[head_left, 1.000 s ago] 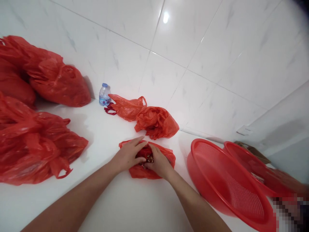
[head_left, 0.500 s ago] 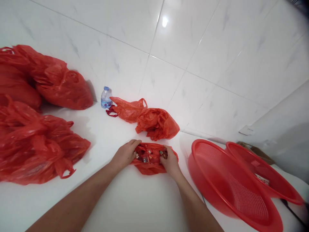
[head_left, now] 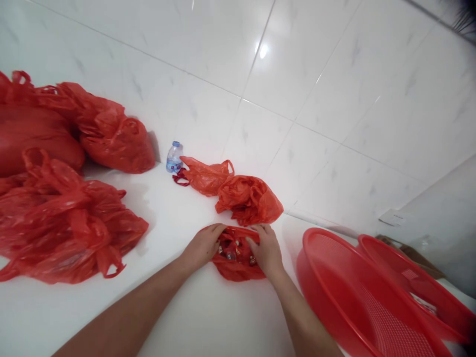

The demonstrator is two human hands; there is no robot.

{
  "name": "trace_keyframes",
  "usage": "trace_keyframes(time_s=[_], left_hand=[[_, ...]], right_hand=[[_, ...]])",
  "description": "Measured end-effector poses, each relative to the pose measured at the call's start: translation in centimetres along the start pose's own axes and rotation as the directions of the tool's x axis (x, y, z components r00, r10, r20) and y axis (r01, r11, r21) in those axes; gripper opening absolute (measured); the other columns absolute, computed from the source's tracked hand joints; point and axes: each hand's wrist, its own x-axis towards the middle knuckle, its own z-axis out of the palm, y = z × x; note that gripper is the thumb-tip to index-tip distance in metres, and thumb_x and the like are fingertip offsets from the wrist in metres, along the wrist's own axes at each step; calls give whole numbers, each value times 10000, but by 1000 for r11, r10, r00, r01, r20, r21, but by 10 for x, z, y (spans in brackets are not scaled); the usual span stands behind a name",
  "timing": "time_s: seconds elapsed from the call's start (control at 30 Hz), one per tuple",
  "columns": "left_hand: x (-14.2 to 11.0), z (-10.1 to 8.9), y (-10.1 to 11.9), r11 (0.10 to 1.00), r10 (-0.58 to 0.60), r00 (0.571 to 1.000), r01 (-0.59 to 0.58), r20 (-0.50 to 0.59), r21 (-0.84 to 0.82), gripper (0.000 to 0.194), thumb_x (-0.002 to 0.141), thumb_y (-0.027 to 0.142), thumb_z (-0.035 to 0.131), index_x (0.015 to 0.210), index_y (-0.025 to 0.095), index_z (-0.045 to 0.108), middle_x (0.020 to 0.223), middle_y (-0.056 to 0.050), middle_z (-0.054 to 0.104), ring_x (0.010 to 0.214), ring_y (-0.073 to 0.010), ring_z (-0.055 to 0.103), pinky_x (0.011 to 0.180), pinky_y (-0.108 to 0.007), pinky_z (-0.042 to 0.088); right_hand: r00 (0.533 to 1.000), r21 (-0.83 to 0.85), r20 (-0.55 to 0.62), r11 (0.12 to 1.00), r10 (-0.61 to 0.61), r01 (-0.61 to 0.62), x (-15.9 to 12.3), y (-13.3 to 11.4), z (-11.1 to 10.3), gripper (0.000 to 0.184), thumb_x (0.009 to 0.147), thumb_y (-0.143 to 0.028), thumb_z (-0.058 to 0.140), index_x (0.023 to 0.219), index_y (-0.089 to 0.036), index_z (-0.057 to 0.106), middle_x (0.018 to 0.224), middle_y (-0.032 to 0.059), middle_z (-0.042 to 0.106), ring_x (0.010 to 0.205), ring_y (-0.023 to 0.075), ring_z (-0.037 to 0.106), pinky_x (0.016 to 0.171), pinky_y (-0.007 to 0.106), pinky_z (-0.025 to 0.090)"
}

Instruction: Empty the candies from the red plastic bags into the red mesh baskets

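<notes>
White counter (head_left: 208,317), bag (head_left: 238,267) mouth narrower than before

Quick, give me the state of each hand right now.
Left hand: closed on the left edge of the small red bag, holding it open.
Right hand: closed on the bag's right edge, holding it open.

Small items (head_left: 233,249) inside the bag (head_left: 238,267) too tiny to identify, red baskets (head_left: 357,307) cut off at lower right, big bags (head_left: 33,148) cropped at left, bottle (head_left: 174,157) label unreadable
</notes>
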Motion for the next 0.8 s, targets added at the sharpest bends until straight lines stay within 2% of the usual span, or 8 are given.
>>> trace_keyframes(time_s=[0.07, 0.13, 0.23, 0.33, 0.43, 0.6, 0.7, 0.8], left_hand=[[1, 5, 1, 999, 8, 1000, -8, 3, 31, 457, 797, 172, 502, 1251, 214, 487, 1284, -94, 546, 1158, -254, 517, 993, -402, 405], [0, 10, -1, 998, -11, 1000, 10, 23, 65, 531, 813, 348, 553, 1314, 205, 447, 1377, -128, 469, 1233, -306, 454, 1026, -466, 369], [-3, 13, -5, 997, -22, 997, 17, 69, 73, 648, 818, 492, 534, 1378, 201, 384, 1430, -150, 407, 1283, -327, 402, 1042, -495, 347], [-6, 12, -9, 998, -3, 997, -2, 76, 65, 616, 858, 480, 480, 1403, 220, 353, 1441, -144, 394, 1305, -305, 382, 1057, -482, 334], [-7, 12, -12, 998, 19, 997, -23, 73, 51, 612, 864, 473, 473, 1414, 244, 333, 1447, -137, 383, 1309, -297, 376, 1061, -475, 334], [-7, 15, -13, 999, 12, 997, -15, 82, 35, 741, 761, 413, 634, 1418, 276, 320, 1457, -128, 361, 1299, -315, 383, 1052, -485, 345], [-5, 14, -11, 999, 33, 997, -35, 76, 25, 751, 742, 397, 655, 1409, 272, 333, 1457, -127, 359, 1298, -313, 382, 1043, -482, 357], [-2, 9, -5, 996, 67, 998, -66, -19, 57, 641, 783, 433, 609, 1361, 245, 405, 1428, -138, 392, 1277, -310, 403, 1030, -487, 365]], right_hand=[[998, -34, -9, 997, -66, 66, 26, -10, -5, 269, 817, -229, 551, 1079, -191, 601, 1065, 85, 573, 1007, 215, 537, 892, 348, 449], [994, -107, 21, 989, -103, 105, 53, -19, -7, 272, 839, -217, 519, 1100, -176, 587, 1075, 87, 580, 1017, 201, 540, 911, 324, 436], [993, -287, 103, 954, -60, 88, 90, -27, -5, 300, 862, -209, 485, 1152, -169, 548, 1134, 94, 567, 1030, 187, 546, 897, 291, 433], [994, -421, 107, 907, 19, 28, 112, -25, 4, 459, 819, -221, 562, 1254, -122, 458, 1191, 163, 524, 1058, 255, 536, 867, 352, 439], [989, -538, 89, 841, 115, -50, 118, -14, 12, 590, 794, -220, 596, 1323, -83, 371, 1173, 222, 513, 1073, 326, 526, 840, 422, 433], [972, -552, 107, 825, 211, -118, 123, 14, 10, 383, 902, -129, 322, 1262, -117, 451, 1043, 197, 592, 952, 283, 608, 768, 399, 445], [959, -499, 121, 851, 257, -165, 130, 24, 0, 340, 897, -168, 348, 1194, -176, 513, 954, 133, 642, 868, 247, 635, 737, 362, 448], [957, -402, 91, 890, 274, -216, 137, 28, -8, 333, 878, -196, 360, 1156, -211, 544, 943, 102, 658, 872, 244, 629, 737, 360, 440]])
